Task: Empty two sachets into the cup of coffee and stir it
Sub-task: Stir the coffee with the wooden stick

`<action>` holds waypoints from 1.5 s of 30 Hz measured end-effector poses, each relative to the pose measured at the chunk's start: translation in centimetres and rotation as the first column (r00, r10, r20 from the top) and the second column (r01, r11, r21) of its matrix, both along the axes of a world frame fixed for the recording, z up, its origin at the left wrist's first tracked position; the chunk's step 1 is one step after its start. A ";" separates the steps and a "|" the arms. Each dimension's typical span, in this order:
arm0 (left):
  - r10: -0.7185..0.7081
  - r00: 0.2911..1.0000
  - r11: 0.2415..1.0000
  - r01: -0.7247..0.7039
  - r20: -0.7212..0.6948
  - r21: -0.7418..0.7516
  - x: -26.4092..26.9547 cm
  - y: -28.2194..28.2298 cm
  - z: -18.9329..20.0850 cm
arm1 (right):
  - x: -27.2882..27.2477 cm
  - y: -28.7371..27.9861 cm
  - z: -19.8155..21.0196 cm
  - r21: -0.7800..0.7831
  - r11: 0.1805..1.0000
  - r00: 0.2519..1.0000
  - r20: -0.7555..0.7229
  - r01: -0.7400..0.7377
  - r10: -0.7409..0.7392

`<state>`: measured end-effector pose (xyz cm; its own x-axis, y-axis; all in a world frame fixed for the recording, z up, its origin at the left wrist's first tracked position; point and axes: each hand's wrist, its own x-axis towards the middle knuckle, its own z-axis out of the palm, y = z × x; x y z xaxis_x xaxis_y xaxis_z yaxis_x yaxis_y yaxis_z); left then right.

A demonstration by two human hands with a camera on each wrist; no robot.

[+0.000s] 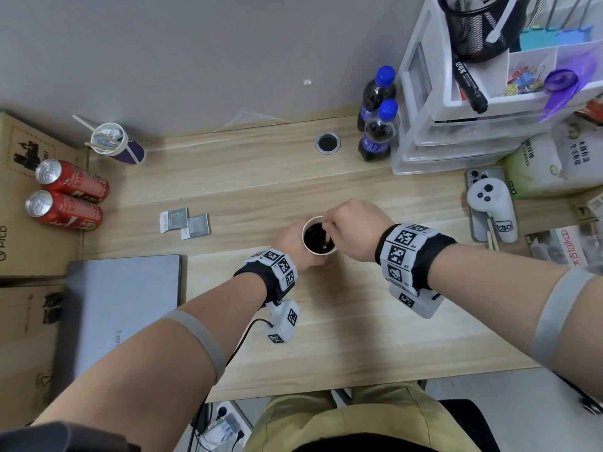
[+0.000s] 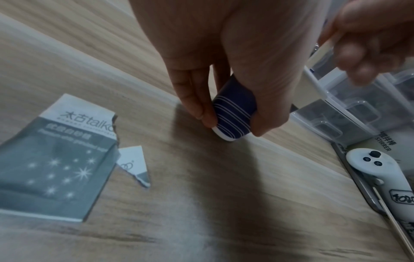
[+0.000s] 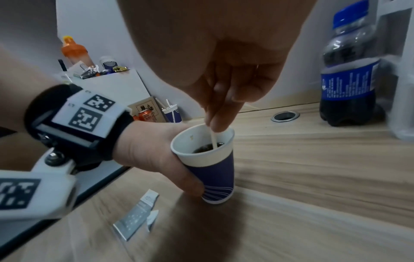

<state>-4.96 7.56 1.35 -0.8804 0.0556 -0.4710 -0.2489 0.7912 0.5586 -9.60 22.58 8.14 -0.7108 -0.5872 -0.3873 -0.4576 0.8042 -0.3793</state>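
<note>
A blue and white paper cup [image 1: 319, 237] [image 3: 210, 166] [image 2: 233, 113] of dark coffee stands mid-table. My left hand [image 1: 290, 239] [image 3: 156, 150] [image 2: 224, 62] grips its side from the left, thumb and fingers curled round the wall. My right hand [image 1: 352, 228] [image 3: 226, 92] [image 2: 371, 42] hovers over the rim and pinches a pale wooden stirrer [image 3: 212, 137] [image 2: 313, 65] whose lower end is in the coffee. Two grey torn sachets [image 1: 184, 223] [image 2: 56, 159] [image 3: 136, 216] lie flat on the table to the left of the cup, with a torn-off corner [image 2: 134, 164] beside one.
Two red cans [image 1: 68, 197] lie on a cardboard box at the left, with a laptop [image 1: 120, 308] below them. A second cup [image 1: 112, 143] holds sticks at the back left. Two cola bottles [image 1: 378, 125], plastic drawers [image 1: 456, 125] and a white controller [image 1: 492, 210] stand at the right.
</note>
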 end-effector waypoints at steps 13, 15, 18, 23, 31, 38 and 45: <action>0.001 1.000 1.000 -0.001 0.009 -0.014 0.1 0.3 0.0 | 0.3 -0.1 -0.1 0.038 0.999 0.997 -0.080 -0.010 0.013; 0.000 0.999 1.000 0.001 0.037 -0.024 0.2 0.3 0.0 | 0.9 -0.5 0.1 -0.016 0.997 0.997 0.028 -0.069 0.069; 0.027 0.999 1.000 -0.027 0.031 0.006 0.6 0.2 -0.3 | 1.5 -1.6 0.1 -0.142 0.988 0.993 0.092 -0.064 0.078; 0.050 0.998 0.999 -0.050 0.038 0.012 0.6 0.3 0.2 | 0.7 -1.0 -0.4 -0.015 1.000 0.993 -0.114 -0.004 0.002; 0.062 0.997 0.998 -0.062 0.040 -0.005 0.8 0.4 0.3 | 1.4 -0.8 -0.1 -0.167 0.986 0.997 0.062 -0.031 0.041; 0.081 0.996 0.997 -0.081 0.023 0.015 1.0 0.3 0.4 | 0.5 0.0 -0.8 -0.025 0.999 0.996 -0.073 0.042 -0.043; 0.030 0.999 0.999 -0.029 0.027 -0.041 0.9 0.6 0.8 | 0.9 -0.5 -0.6 -0.152 0.987 0.998 0.032 0.060 -0.055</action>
